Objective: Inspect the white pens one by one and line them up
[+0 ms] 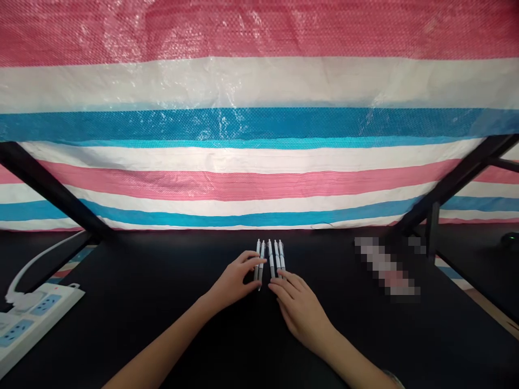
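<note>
Several white click pens with grey grips lie side by side on the black table in two groups. My left hand [235,278] is at the left pair of pens [263,253]. Its thumb and fingers are apart and curved, with a finger across the pair and the thumb near the lower ends. My right hand [302,308] lies palm down by the right group of pens [277,254]. Its fingers are stretched out, and the fingertips touch the lower ends of these pens. A narrow gap separates the two groups.
A white power strip [44,324] with a plugged-in white cable [36,259] sits at the left. Black slanted bars [60,194] flank the table [162,270]. A pixelated object [387,267] lies to the right. Behind hangs a striped plastic sheet [259,124].
</note>
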Available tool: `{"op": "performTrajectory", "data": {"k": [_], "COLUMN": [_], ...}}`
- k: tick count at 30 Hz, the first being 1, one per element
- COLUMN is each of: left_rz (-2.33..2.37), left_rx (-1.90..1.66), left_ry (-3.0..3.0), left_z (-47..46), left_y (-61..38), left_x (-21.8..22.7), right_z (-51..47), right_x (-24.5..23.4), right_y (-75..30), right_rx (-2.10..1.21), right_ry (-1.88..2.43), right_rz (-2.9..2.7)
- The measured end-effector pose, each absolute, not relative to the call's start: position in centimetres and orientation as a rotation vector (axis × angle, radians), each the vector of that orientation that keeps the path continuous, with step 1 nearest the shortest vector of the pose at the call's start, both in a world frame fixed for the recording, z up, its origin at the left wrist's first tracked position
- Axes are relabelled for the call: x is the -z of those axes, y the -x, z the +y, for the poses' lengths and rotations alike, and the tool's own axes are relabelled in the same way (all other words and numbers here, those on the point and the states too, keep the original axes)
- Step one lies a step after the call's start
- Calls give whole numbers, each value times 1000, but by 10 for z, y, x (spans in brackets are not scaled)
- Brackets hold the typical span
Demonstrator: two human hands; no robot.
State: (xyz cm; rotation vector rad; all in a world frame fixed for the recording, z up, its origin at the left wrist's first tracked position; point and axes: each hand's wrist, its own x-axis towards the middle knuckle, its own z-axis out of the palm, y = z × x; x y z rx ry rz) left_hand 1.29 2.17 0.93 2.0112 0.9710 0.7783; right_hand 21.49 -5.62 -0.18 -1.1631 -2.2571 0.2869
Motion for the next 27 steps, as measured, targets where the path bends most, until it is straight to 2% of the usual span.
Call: {"op": "performTrajectory", "data": {"k": [4, 7, 15, 22, 27], "left_rz": [881, 917, 960, 1020, 1058], "left_rx": [-615, -650, -738, -838, -992], "left_ry": [-2258, -2341, -2442, -2348, -2176], "left_z": [18, 16, 3, -14, -23], "left_y": [-9, -13, -21, -20, -22], "left_x": [-6, -1, 2, 0, -7], "right_z": [-50, -49, -49, -46, -47], "right_x": [20, 23, 7, 12, 1], "right_y": [-210, -204, -213, -216, -219], "right_rx": [259, 408, 477, 525, 383], "right_ry": [1161, 1152, 951, 892, 784], "right_rz": [-2409, -2411, -2583, -2544, -2480]}}
